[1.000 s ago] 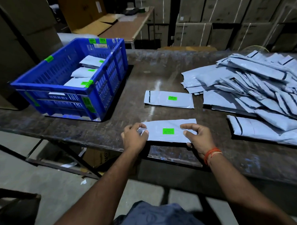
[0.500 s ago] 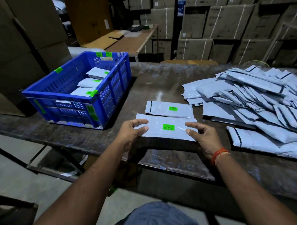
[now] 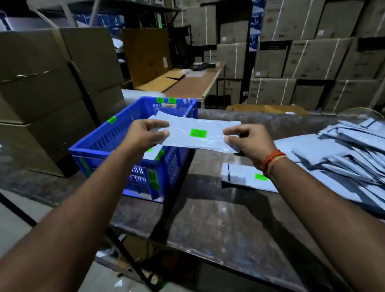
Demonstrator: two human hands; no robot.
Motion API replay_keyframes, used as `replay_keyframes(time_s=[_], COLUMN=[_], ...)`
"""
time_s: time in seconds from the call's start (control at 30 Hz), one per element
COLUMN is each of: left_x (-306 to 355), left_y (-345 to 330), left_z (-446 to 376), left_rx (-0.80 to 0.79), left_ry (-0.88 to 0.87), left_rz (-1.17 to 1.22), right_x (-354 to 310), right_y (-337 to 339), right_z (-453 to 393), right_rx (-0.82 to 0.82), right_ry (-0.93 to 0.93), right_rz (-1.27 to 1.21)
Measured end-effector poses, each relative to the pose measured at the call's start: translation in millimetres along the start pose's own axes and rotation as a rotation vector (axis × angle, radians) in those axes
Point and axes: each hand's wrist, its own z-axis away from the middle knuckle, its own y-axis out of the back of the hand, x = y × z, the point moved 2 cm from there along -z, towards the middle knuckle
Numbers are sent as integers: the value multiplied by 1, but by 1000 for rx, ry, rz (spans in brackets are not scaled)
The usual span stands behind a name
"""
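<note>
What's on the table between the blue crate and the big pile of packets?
In the head view, one grey packet with a green sticker lies flat on the table between the blue crate and the pile.

Crate left on table, packet pile right.

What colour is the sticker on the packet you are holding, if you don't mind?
Bright green; the sticker sits mid-face on the pale grey packet, clearest in the head view.

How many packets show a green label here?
3: a held packet between left hand and right hand over the blue crate; a table packet beside the right wrist; a crate packet below the left hand. More may be hidden.
</note>
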Motion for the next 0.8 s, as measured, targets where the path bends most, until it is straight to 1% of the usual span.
replay_keyframes(time_s=[0.07,0.2,0.33,0.37,0.47,0.5,0.57,0.67,0.7,0.73,0.8], left_x=[-2,-25,-54,-62,-84,-90,-107,-141,-150,-158,-166], left_y=[33,91,142,154,176,178,177,167,163,160,157], left_z=[-28,-87,-140,-154,-192,-201,-217,-227,-228,-229,-232], left_rx=[16,77,66,65,60,42,-42,-200,-253,-301,-415], left_ry=[-17,-26,-12,-8,-23,-27,-46,-33,-7,57,138], left_rz=[-42,-178,-332,-389,-674,-761,-943,-1138,-1186,-1202,-1264], right_x=[-11,-25,-18,-15,-7,-4,8,30,35,40,42], right_y=[-33,-99,-162,-178,-219,-232,-256,-288,-295,-299,-299], right_z=[-29,-85,-133,-144,-173,-180,-187,-188,-187,-186,-184], right_rx=[-12,-5,17,23,23,10,-45,-69,-103,-158,-308], right_ry=[-15,-16,-90,-112,-206,-231,-285,-306,-312,-329,-458], right_rz=[12,87,152,194,343,399,544,882,1000,1073,1104])
